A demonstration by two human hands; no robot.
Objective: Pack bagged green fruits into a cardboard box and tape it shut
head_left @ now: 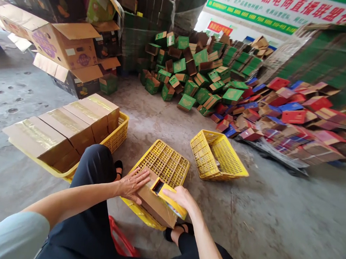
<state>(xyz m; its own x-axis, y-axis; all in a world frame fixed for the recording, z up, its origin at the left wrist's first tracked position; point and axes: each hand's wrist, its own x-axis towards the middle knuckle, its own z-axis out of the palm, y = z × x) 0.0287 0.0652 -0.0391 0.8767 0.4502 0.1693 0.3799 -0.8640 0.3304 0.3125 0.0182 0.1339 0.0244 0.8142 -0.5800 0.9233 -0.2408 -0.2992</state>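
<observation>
A brown cardboard box (155,204) lies across an upturned yellow plastic crate (166,159) between my legs. My left hand (132,184) rests on the box's left end with its fingers stretched out. In my right hand (179,197) is a yellow tape dispenser (169,199), pressed along the top of the same box. My fingers wrap round the dispenser and hide part of it. How far the tape runs on the box I cannot tell.
Left of me, taped cardboard boxes (68,121) fill a long yellow crate (121,131). Another yellow crate (215,157) stands to the right. Farther off are heaps of green boxes (191,89) and red and blue boxes (294,115). A red plastic thing (121,239) lies by my feet.
</observation>
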